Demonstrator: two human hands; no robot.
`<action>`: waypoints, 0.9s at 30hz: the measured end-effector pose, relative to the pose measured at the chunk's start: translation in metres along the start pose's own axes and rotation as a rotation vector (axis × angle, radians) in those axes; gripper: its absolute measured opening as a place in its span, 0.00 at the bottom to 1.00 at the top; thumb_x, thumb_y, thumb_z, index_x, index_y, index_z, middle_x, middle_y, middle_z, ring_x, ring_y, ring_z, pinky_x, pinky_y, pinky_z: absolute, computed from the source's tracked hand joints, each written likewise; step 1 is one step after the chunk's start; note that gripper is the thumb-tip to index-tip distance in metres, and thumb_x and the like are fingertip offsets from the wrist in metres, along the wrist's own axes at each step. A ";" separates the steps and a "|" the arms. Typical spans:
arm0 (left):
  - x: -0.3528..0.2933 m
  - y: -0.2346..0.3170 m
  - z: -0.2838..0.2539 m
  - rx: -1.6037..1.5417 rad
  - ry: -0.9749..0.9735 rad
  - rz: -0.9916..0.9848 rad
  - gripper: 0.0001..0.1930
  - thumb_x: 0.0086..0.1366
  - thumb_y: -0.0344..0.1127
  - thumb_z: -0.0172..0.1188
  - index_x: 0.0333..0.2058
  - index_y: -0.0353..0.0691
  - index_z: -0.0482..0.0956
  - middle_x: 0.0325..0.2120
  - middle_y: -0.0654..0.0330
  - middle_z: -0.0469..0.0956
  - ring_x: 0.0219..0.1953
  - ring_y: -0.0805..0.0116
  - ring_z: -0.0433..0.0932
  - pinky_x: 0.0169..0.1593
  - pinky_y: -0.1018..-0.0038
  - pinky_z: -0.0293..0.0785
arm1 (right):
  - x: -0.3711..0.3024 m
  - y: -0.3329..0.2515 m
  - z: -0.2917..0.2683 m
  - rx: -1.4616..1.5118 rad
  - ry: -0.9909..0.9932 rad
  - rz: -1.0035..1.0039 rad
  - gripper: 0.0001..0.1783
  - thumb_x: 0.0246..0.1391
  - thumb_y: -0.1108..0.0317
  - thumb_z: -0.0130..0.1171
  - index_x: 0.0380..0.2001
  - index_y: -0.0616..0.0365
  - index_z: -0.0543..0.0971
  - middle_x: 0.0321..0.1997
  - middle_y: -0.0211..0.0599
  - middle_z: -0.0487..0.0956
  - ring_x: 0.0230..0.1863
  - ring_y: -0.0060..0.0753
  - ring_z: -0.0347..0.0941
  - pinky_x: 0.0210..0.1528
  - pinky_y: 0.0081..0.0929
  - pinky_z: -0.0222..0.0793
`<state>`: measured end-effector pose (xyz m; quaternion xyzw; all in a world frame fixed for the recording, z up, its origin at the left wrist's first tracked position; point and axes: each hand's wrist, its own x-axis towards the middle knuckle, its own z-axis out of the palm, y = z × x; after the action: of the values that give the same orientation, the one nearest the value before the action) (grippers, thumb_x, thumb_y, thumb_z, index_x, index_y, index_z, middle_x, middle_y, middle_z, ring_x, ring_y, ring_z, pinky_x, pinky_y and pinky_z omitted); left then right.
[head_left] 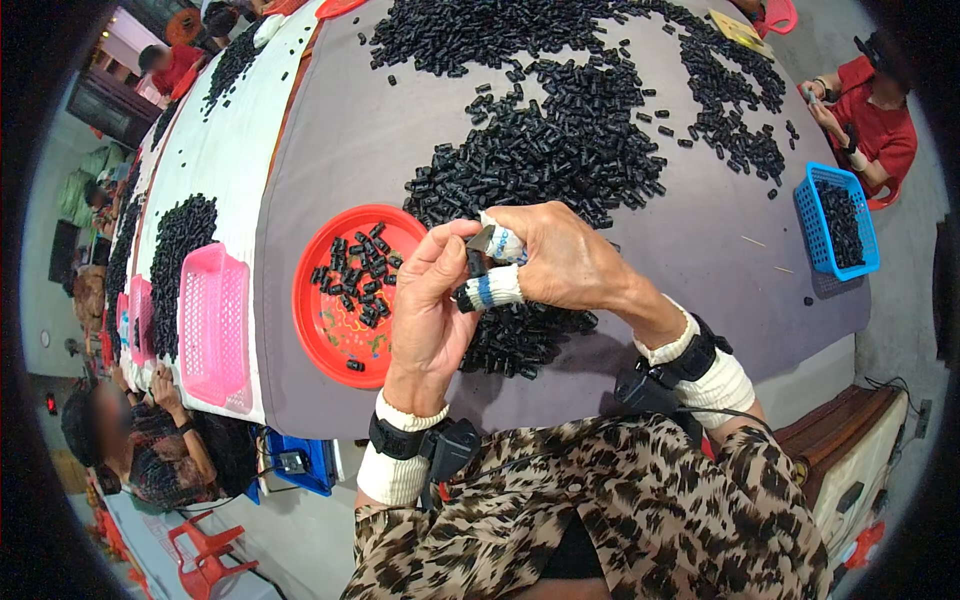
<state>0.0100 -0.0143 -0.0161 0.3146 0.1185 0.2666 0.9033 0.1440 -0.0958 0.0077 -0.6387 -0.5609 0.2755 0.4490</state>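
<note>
Above the table's near part my two hands meet. My left hand (428, 310) is closed, pinching a small black plastic part (476, 264) between thumb and fingers. My right hand (570, 258) is closed on a small dark blade (482, 238), whose flat end shows beside the left thumb and touches or nearly touches the part. White cloth covers with blue marks wrap some right-hand fingers. Just left of my left hand lies a round red tray (308, 300) with loose black parts. A large pile of black parts (540, 150) spreads beyond and beneath my hands.
A blue basket (815, 225) of black parts stands at the right edge, near a person in red (885, 130). A pink basket (215, 330) sits on the white-covered table to the left. Another person (150, 440) works at lower left. A yellow item (740, 35) lies far right.
</note>
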 end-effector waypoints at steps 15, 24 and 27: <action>0.001 0.000 0.002 0.106 -0.001 0.055 0.10 0.62 0.31 0.52 0.40 0.33 0.73 0.34 0.58 0.77 0.35 0.73 0.76 0.41 0.76 0.74 | -0.001 -0.002 -0.001 0.031 -0.008 -0.015 0.17 0.38 0.61 0.62 0.23 0.65 0.71 0.19 0.47 0.74 0.22 0.48 0.72 0.26 0.36 0.64; 0.002 0.002 0.007 0.039 0.019 0.000 0.10 0.62 0.31 0.53 0.41 0.34 0.72 0.32 0.60 0.76 0.34 0.74 0.75 0.41 0.77 0.72 | -0.002 0.001 0.001 0.133 0.039 0.020 0.19 0.36 0.59 0.65 0.21 0.63 0.71 0.17 0.40 0.73 0.18 0.34 0.69 0.23 0.31 0.63; 0.001 0.001 0.009 -0.016 0.032 0.006 0.10 0.60 0.30 0.54 0.41 0.34 0.72 0.32 0.60 0.76 0.34 0.75 0.75 0.41 0.77 0.72 | -0.002 0.003 0.004 0.120 0.064 0.030 0.19 0.35 0.59 0.67 0.20 0.62 0.71 0.16 0.36 0.72 0.19 0.26 0.67 0.23 0.28 0.63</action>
<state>0.0135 -0.0179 -0.0081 0.3036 0.1297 0.2754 0.9028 0.1417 -0.0968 0.0036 -0.6272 -0.5192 0.2947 0.5001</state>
